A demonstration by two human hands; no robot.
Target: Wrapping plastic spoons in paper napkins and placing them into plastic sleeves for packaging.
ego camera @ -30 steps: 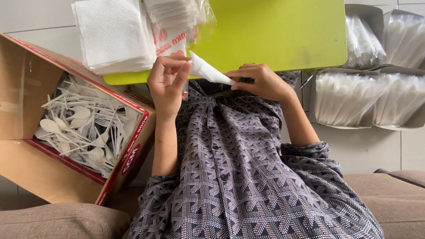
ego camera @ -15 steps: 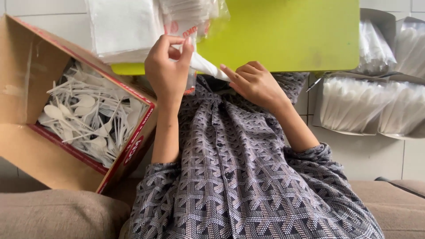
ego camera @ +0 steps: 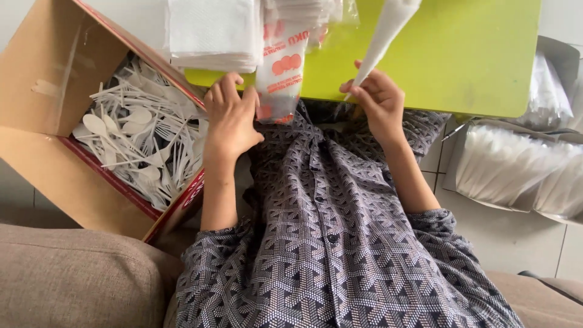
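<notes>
A: What has changed since half a second ago?

B: The hands have parted. Then they worked close together at the bench's near edge, both on a folded white napkin. Now the right hand (ego camera: 378,100) has it alone, and the napkin (ego camera: 388,33) stands up from the fingers as a long, narrow cone across the green bench (ego camera: 461,54). The left hand (ego camera: 229,118) has dropped to the bench edge beside a clear plastic sleeve (ego camera: 280,73). The view has also tipped, so more of the cardboard box (ego camera: 57,91) shows.

A: Materials and shapes?

B: The bench is a smooth, lime-green rectangle. On its far left sits a stack of napkins (ego camera: 212,30), soft, square and white. The sleeve is thin glossy film with red print and hangs over the near edge. The box is brown corrugated card with a red rim, full of white plastic spoons and forks (ego camera: 139,143) lying in a tangle. To the right, on the tiled floor, lie clear bags of white straws (ego camera: 516,173).

A: And each grip?

B: The right grip is closed: fingertips pinch the narrow lower end of the napkin cone, just above the bench edge. The left grip is loosely curled, the fingers resting on the bench edge and touching the sleeve's side; I cannot tell whether it actually clasps the sleeve.
</notes>
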